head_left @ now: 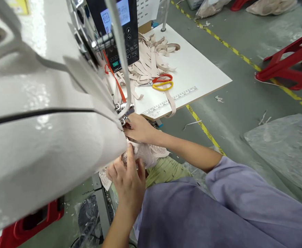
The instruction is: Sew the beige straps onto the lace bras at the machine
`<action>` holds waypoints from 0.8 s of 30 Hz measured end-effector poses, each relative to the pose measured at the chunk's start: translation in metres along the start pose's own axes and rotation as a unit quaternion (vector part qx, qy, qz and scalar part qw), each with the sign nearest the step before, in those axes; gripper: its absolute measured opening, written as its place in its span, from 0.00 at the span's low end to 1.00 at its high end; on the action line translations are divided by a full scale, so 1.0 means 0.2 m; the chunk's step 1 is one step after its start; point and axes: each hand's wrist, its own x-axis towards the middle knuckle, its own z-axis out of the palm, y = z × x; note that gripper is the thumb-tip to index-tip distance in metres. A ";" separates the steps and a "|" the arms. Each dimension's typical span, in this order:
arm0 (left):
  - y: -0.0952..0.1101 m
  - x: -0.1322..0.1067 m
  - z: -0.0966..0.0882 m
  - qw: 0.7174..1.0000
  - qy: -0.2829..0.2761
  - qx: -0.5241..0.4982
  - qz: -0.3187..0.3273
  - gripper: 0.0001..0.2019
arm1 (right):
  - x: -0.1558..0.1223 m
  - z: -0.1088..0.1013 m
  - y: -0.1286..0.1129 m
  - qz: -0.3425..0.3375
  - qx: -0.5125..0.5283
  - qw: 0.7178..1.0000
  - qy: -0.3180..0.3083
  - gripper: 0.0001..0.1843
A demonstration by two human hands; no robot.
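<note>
A white sewing machine (50, 137) fills the left of the view, its presser foot and needle area (125, 119) at the edge of its head. Close by that foot, my right hand (140, 129) curls over the edge of the beige lace fabric (146, 155); its fingertips are partly hidden by the machine. Lower down, my left hand (127, 177) holds the same fabric between thumb and fingers, index finger stretched toward the foot. The fabric hangs in folds above my lap, partly covered by both hands.
Beige strips (151, 58) lie heaped on the white table (200, 69), beside red-and-yellow-handled scissors (162, 82) and a printed ruler (171, 101). A control panel (122, 34) stands behind the needle area. Red stools (290, 62) and plastic bags (285, 148) are on the floor.
</note>
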 end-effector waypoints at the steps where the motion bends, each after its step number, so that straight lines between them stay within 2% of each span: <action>1: -0.01 -0.01 0.00 1.000 0.004 -0.004 -0.003 0.27 | 0.00 0.00 0.00 0.000 0.008 1.000 0.005 0.06; 4: -0.06 -0.04 -0.01 0.998 0.048 -0.034 -0.026 0.27 | -0.03 0.00 0.01 0.010 0.061 0.997 0.038 0.03; 7: -0.14 -0.06 0.01 0.983 0.063 -0.134 -0.109 0.28 | -0.11 -0.01 0.01 0.032 0.127 0.988 0.082 0.07; 9: -0.19 -0.07 0.04 0.947 0.029 -0.257 -0.188 0.28 | -0.18 -0.01 0.01 0.053 0.156 0.982 0.091 0.10; 11: -0.23 -0.07 0.07 0.891 -0.010 -0.380 -0.247 0.27 | -0.25 -0.01 0.01 0.076 0.168 0.980 0.079 0.12; 13: -0.26 -0.07 0.10 0.849 -0.035 -0.448 -0.278 0.25 | -0.31 0.00 0.00 0.085 0.170 0.980 0.062 0.14; 14: -0.26 -0.07 0.10 0.842 -0.039 -0.453 -0.291 0.23 | -0.33 0.00 -0.01 0.083 0.165 0.981 0.056 0.15; 16: -0.26 -0.07 0.10 0.844 -0.031 -0.433 -0.316 0.21 | -0.37 0.01 -0.01 0.075 0.151 0.984 0.052 0.17; 18: -0.25 -0.06 0.09 0.858 -0.015 -0.395 -0.327 0.20 | -0.38 0.02 -0.02 0.070 0.134 0.987 0.051 0.17; 22: -0.23 -0.05 0.04 0.893 0.014 -0.328 -0.308 0.20 | -0.39 0.02 -0.03 0.068 0.117 0.990 0.049 0.18; 24: -0.22 -0.05 0.03 0.901 0.021 -0.309 -0.303 0.20 | -0.39 0.01 -0.04 0.072 0.116 0.990 0.046 0.18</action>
